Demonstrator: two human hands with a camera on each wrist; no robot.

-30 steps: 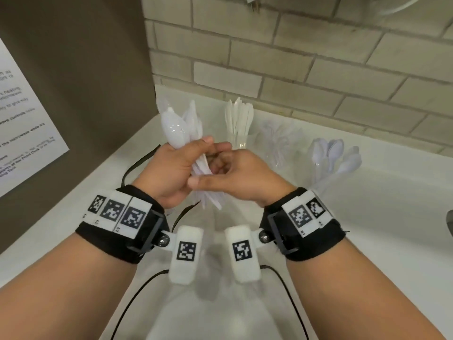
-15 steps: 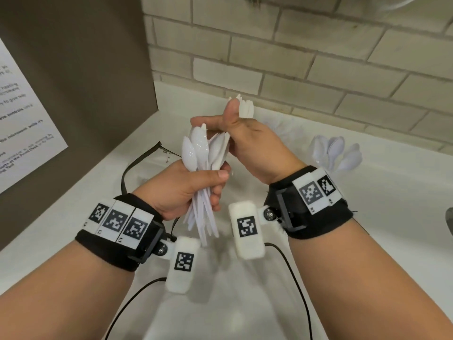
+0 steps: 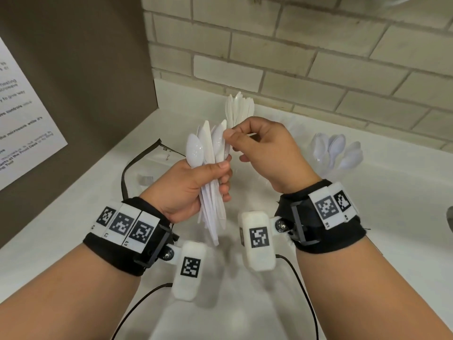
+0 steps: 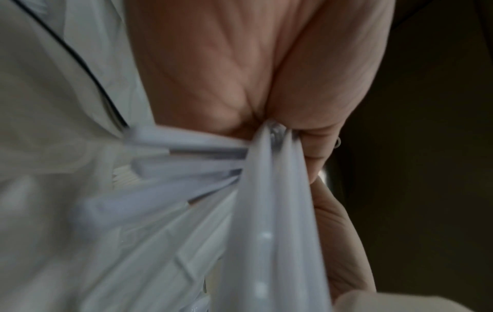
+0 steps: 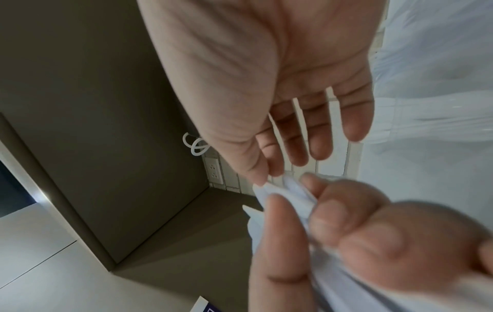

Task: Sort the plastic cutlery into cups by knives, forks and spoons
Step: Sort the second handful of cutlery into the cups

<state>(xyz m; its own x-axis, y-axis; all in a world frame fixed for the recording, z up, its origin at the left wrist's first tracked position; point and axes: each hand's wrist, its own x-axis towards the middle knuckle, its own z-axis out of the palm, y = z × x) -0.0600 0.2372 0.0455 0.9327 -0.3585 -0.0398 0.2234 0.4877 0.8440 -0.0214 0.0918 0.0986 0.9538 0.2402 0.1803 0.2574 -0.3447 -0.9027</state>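
Note:
My left hand grips a bundle of white plastic cutlery, spoons and knives mixed, bowls and blades pointing up. Its handles fan out below the palm in the left wrist view. My right hand is at the top of the bundle, and its thumb and forefinger pinch the tip of one white piece. Behind the hands stands a cup of knives. A cup of spoons stands to the right. My right hand hides whatever stands between those two cups.
The white counter runs back to a brick wall. A brown panel with a paper notice closes the left side. A black cable lies on the counter by it. A metal object shows at the right edge.
My right hand rose from the bundle to the cup of knives, then came back down to the top of the bundle. My left hand kept hold of the bundle throughout.

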